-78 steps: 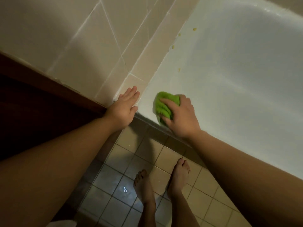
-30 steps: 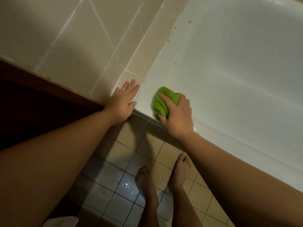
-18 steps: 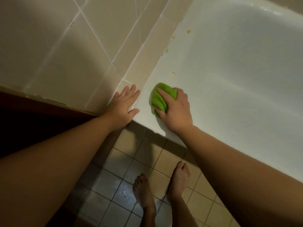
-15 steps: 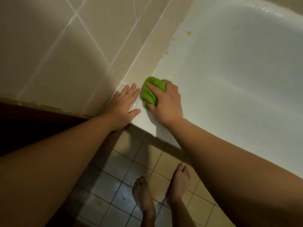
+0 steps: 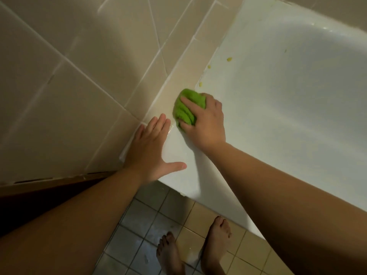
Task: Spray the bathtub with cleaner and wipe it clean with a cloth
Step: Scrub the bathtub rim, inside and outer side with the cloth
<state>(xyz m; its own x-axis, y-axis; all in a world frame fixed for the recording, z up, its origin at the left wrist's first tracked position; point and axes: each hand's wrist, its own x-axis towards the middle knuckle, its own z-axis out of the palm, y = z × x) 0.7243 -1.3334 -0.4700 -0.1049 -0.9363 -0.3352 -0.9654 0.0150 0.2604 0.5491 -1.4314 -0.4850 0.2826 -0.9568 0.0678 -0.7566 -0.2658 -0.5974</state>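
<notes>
Green cloth [image 5: 186, 109] sits bunched under my right hand [image 5: 204, 124], gripped against the bathtub [image 5: 278, 116] rim's corner by the wall tiles [image 5: 79, 66], while my left hand [image 5: 151, 147] lies flat just beside it, and yellow specks [image 5: 229, 59] wait further along the rim.

The white bathtub [image 5: 278, 120] fills the right side. At its near corner, the right hand [image 5: 204, 124] grips a bunched green cloth [image 5: 185, 111] pressed on the rim just beside the tiled wall [image 5: 79, 76]. The left hand [image 5: 151, 147] lies flat with fingers straight on the same corner, nearer the edge, close to the cloth but apart from it. Small yellowish specks [image 5: 229, 59] dot the rim farther along. Below the tub, two bare feet [image 5: 216, 247] stand on the tiled floor [image 5: 143, 225].
</notes>
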